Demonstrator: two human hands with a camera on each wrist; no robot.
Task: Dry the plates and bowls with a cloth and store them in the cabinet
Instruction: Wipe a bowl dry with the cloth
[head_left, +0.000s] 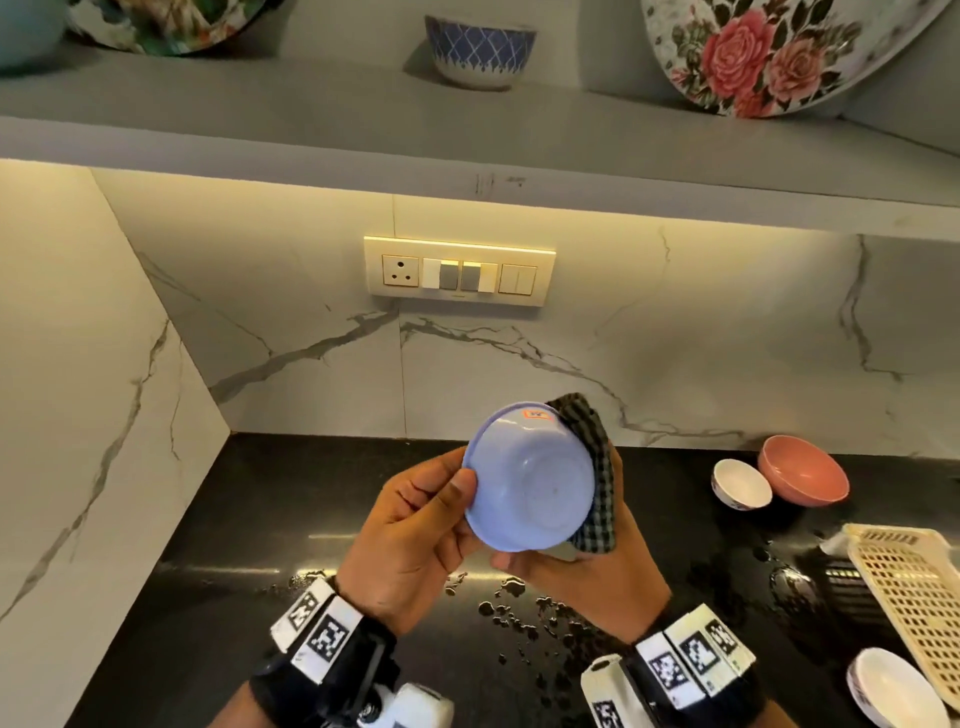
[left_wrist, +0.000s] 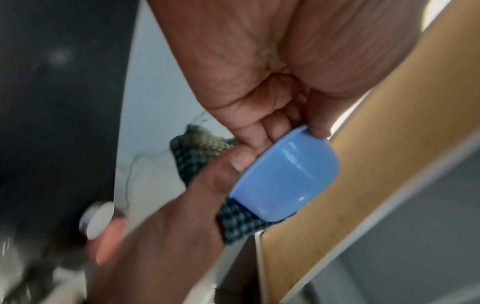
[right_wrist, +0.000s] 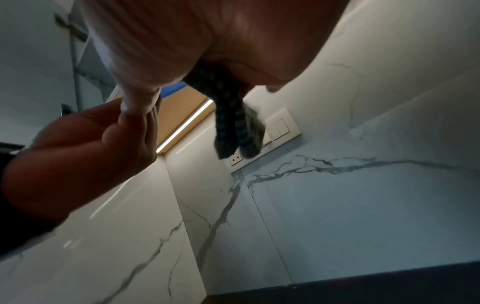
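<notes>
Best to turn the bowl (head_left: 530, 478), rim pinched in the left hand (head_left: 410, 530), against the cloth (head_left: 592, 467) gripped by the right hand (head_left: 587, 577) at three o'clock.

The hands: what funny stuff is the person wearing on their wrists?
Both hands are bare, with no gloves or rings in view. The left hand and right hand each have a black wrist strap carrying white blocks printed with black square code patterns. A white and black camera unit sits below each strap.
</notes>
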